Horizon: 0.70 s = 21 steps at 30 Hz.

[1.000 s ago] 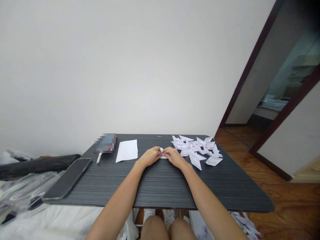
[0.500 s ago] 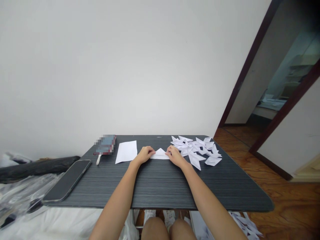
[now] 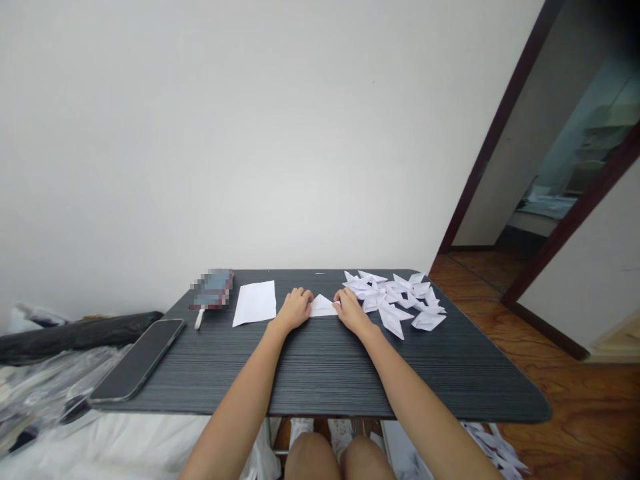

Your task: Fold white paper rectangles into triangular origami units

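1. A folded white paper [image 3: 323,307], peaked at its far edge, is held at the counter's middle; its ends are pinched by the curled left hand [image 3: 297,309] and right hand [image 3: 351,312].
2. Folding is judged partly done here: many folded pieces [image 3: 391,319] are heaped to the right, while one flat sheet [image 3: 255,303] is left unfolded.
3. On the dark, finely striped counter [image 3: 325,380], a phone [image 3: 137,360] is laid near the left edge.
4. Beyond, a plain white wall [image 3: 320,133] is seen, with wooden floor [image 3: 575,400] to the right.
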Each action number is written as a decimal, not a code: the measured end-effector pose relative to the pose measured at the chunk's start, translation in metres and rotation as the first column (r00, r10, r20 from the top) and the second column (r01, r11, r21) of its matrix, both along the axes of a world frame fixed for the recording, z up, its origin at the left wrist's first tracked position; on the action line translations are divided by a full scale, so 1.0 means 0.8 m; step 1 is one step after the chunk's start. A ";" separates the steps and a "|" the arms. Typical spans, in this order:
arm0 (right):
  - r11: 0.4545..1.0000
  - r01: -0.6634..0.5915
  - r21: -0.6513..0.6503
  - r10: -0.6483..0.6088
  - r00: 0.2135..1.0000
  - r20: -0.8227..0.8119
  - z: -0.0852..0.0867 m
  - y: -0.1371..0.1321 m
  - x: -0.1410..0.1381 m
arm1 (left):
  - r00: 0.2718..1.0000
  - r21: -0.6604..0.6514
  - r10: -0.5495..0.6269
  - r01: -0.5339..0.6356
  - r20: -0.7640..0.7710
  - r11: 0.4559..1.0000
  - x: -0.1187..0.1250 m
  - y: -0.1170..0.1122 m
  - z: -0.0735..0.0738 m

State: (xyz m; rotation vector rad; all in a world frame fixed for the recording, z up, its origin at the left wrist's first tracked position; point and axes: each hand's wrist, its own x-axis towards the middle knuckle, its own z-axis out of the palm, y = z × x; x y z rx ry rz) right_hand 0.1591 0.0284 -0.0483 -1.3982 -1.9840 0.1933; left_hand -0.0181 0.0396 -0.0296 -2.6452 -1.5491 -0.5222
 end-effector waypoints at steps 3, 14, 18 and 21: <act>0.997 0.029 0.068 -0.034 0.997 0.067 0.003 -0.005 -0.009 | 0.996 0.086 -0.064 0.070 -0.068 0.994 0.010 -0.013 0.007; 0.999 0.018 0.035 -0.029 0.941 0.337 0.015 -0.023 -0.023 | 0.990 -0.024 -0.129 0.128 -0.063 0.991 0.033 -0.031 0.009; 0.994 0.100 0.033 -0.105 0.923 0.369 0.017 -0.033 -0.029 | 0.999 -0.051 -0.019 0.018 -0.033 0.999 0.024 -0.034 0.010; 0.986 0.163 0.027 -0.161 0.908 0.387 0.018 -0.033 -0.029 | 0.999 -0.065 0.054 -0.054 0.000 0.996 0.010 -0.033 0.011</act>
